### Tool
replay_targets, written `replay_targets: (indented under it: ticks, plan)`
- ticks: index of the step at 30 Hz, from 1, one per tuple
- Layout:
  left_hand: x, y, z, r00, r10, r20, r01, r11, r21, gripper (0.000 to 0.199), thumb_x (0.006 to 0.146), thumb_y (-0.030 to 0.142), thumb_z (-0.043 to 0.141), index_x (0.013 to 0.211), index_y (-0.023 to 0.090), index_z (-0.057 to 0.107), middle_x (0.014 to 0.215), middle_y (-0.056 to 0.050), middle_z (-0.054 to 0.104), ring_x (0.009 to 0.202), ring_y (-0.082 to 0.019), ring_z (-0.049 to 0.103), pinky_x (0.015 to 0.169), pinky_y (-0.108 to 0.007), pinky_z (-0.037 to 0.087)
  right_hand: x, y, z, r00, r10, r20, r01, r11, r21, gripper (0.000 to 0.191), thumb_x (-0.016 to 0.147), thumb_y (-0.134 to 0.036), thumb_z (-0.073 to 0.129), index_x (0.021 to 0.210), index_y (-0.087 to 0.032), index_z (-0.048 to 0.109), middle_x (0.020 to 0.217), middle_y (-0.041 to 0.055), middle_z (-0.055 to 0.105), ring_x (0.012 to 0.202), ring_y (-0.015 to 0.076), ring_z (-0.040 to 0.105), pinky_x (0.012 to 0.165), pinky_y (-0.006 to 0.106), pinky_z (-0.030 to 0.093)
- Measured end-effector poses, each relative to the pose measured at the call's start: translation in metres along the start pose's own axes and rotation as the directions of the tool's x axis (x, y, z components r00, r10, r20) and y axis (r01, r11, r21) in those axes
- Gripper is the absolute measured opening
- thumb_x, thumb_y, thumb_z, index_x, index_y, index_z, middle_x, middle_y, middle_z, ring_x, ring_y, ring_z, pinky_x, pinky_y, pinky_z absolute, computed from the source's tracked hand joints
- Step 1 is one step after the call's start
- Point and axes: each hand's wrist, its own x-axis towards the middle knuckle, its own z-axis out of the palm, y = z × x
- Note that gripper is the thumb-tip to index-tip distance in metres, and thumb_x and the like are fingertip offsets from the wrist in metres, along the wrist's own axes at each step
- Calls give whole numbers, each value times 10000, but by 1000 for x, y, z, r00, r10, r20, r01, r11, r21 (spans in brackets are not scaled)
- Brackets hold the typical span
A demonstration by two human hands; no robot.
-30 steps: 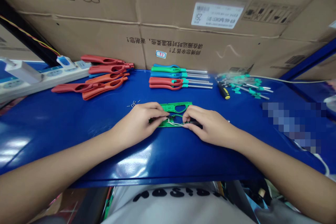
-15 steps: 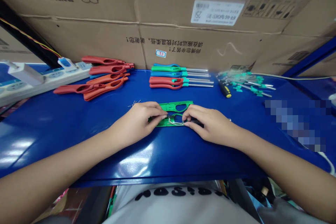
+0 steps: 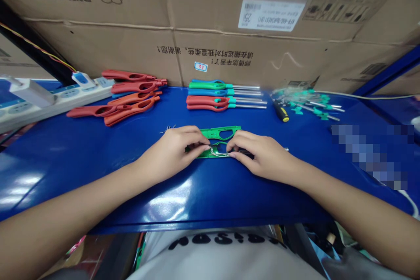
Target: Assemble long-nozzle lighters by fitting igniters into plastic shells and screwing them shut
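Observation:
Two green lighter casing halves lie one behind the other on the blue table. The rear half is bare, while the front half is partly covered by my left hand. That hand pinches a small black part with thin white wires, just above the front half. My right hand is closed at the wires' right end, with a dark rod-like piece under its fingers. A shiny metal tip shows beyond the knuckles. Both hands hide much of the parts.
Several small screws lie behind my left hand. Red and orange casings sit back left by a power strip. Lighters with metal tubes, a black-yellow screwdriver and green-ended metal tubes line the back, before a cardboard box.
Almost nothing differs. My right fingers have shifted very slightly left, and my left hand keeps its pinch on the small black part.

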Motion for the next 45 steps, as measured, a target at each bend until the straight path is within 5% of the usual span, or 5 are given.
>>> replay_targets:
  ticks: [23,32,45]
  plan:
    - [-2,0,1,1000,29,1,-29,999,21,115,942,186,622,937,171,736,901,-37,711,781,-147,666,741,-262,508,-1,-1,-2,1000,25,-8,-24,998,62,76,986,-199,490,957,-204,560,1010,41,627,852,163,571,719,280,403]
    - [0,0,3,1000,-6,-3,6,1000,13,137,946,190,617,922,164,750,881,-52,696,776,-156,657,721,-267,509,-4,-3,-5,996,-43,84,49,996,-70,224,950,-438,614,994,-221,587,1042,29,588,697,125,516,637,263,369]
    - [-7,10,5,996,12,88,-37,957,287,239,994,229,545,969,164,773,903,-62,665,779,-188,656,716,-309,527,-3,-3,-3,995,-48,88,58,991,-117,228,966,-445,583,994,-218,584,1034,28,590,698,130,527,615,266,355]
